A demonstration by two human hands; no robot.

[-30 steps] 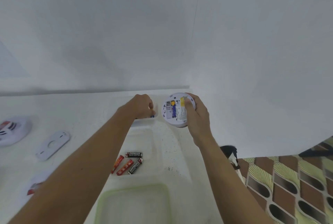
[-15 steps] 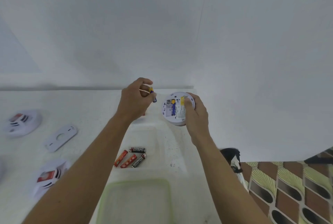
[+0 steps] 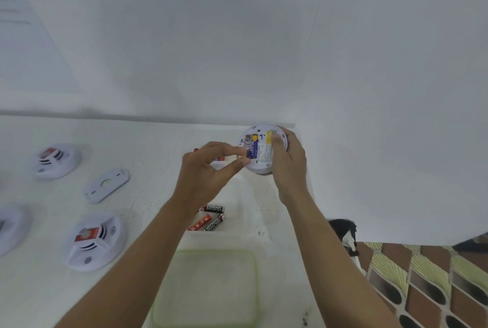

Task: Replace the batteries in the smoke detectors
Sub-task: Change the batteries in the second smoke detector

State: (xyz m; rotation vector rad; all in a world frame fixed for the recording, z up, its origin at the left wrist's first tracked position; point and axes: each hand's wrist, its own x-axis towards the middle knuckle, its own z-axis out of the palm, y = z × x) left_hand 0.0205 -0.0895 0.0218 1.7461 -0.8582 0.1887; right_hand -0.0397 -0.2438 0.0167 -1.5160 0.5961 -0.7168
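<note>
Centre frame, the right hand (image 3: 289,162) is gripping a round white plastic smoke detector (image 3: 265,154), back side up, while the left hand (image 3: 208,169) is pinching a blue-and-gold cylindrical battery (image 3: 247,155) at its open compartment. Below, red and black loose batteries (image 3: 210,218) are lying beside the left forearm.

White smoke detector (image 3: 264,150), blue-and-gold battery (image 3: 253,152).

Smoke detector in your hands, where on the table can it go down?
The bare table between the mounting plate and the left hand is free, as is the strip along the wall behind it. The left side is crowded with smoke detectors; the loose batteries and the green-rimmed container fill the middle.
</note>
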